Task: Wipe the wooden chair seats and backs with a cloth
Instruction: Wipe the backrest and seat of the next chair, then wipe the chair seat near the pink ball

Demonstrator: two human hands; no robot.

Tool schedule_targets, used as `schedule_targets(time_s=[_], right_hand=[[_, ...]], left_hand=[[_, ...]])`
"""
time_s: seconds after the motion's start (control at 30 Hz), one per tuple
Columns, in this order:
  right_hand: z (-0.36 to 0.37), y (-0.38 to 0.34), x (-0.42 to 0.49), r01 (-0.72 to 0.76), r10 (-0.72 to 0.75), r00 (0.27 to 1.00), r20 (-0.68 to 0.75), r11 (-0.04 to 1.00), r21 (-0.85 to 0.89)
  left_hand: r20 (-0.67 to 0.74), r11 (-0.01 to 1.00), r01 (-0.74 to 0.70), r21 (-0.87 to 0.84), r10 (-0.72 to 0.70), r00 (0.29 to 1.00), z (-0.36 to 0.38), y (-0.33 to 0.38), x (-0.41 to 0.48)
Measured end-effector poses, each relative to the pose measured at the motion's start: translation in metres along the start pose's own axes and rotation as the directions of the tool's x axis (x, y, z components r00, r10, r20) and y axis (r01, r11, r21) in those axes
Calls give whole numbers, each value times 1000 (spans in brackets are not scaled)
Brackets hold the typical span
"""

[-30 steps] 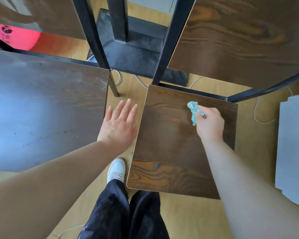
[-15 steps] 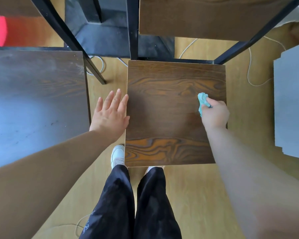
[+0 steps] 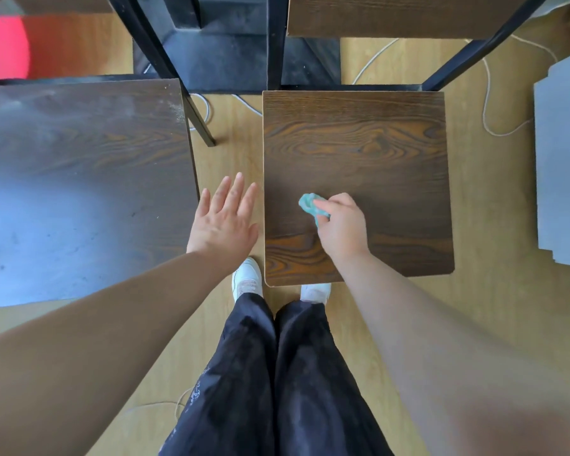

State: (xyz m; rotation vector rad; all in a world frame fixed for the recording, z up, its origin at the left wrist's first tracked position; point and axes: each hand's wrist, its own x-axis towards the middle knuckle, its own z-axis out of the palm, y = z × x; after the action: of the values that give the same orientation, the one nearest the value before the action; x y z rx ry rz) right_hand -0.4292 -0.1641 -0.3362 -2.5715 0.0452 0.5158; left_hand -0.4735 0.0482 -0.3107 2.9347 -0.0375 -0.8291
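A dark wooden chair seat (image 3: 356, 149) lies right in front of me, with its wooden back (image 3: 405, 14) at the top of the view on black metal posts. My right hand (image 3: 341, 227) grips a small crumpled teal cloth (image 3: 310, 205) and presses it on the seat's near-left part. My left hand (image 3: 224, 218) hovers flat, fingers straight, over the floor gap between this seat and a second dark wooden seat (image 3: 79, 179) on the left, holding nothing.
A black metal table base (image 3: 241, 57) stands on the floor behind the chairs. White cables (image 3: 487, 103) trail over the light wood floor. A grey panel (image 3: 563, 159) sits at the right edge. My legs in dark trousers and white shoes (image 3: 247, 278) stand at the seat's front edge.
My right hand has slid the cloth from the seat's right side to its near-left part. The view has shifted slightly, and my left hand stays beside the seat's left edge.
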Motion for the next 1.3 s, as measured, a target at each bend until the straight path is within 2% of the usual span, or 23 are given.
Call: schedule_targets(time_s=[0.2,0.47,0.63,0.7,0.83,0.97,1.13,1.3], right_hand=[[31,-10,-55,132,-129,989,72,991,-39],[54,-8,-96,212,-206,965,162,977,-17],[56,-9,-122,307,-282,884,374,952,-6],[52,-16,-132,309,-288,862,418,951,17],[28,-46,-136,222,-271,918,290,956,191],[8,-84,-125,215,-270,946,182,938,271],[7,-123,-103,182,-228,969,94,918,351],[28,-167,-91,156,-196,977,84,925,345]], left_hand=[[3,999,36,9,-36,999,20,-2,-25],[34,996,88,-7,-88,996,56,15,-63],[37,979,196,-53,-194,980,65,3,-102],[32,969,240,-67,-238,971,62,-4,-121],[-11,943,307,-126,-310,951,46,-16,-151],[-85,893,358,-272,-393,915,26,-34,-157],[-178,863,313,-397,-406,896,9,-65,-141],[-205,837,241,-491,-380,902,-3,-108,-129]])
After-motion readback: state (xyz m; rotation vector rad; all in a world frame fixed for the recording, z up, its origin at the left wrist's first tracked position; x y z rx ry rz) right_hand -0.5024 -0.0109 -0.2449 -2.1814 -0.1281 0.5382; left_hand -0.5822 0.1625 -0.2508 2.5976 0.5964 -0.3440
